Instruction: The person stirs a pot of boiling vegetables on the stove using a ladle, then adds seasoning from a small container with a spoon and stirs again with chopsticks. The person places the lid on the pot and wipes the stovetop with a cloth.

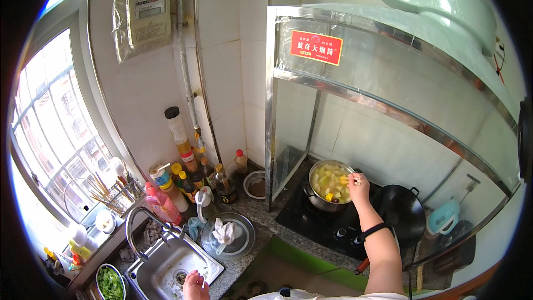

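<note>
My right hand (359,186) is over the right rim of a steel pot (329,207) on the black stove. Its fingers are bunched together, with small pale spots at the tips; whether they pinch something cannot be made out. In the pot, pale green and yellowish chunks (329,179) lie in liquid, along with corn pieces (329,196). My left hand (195,286) is in front of the steel sink (160,264), fingers slightly curled and apart, apparently with nothing in them. A black band circles my right forearm.
Right of the pot sits a black wok (399,216). A metal-framed glass screen (270,108) encloses the stove. Sauce bottles (225,185) crowd the corner beside a glass lid (245,237) with a cloth on it. Leafy greens (110,283) fill a bowl left of the sink.
</note>
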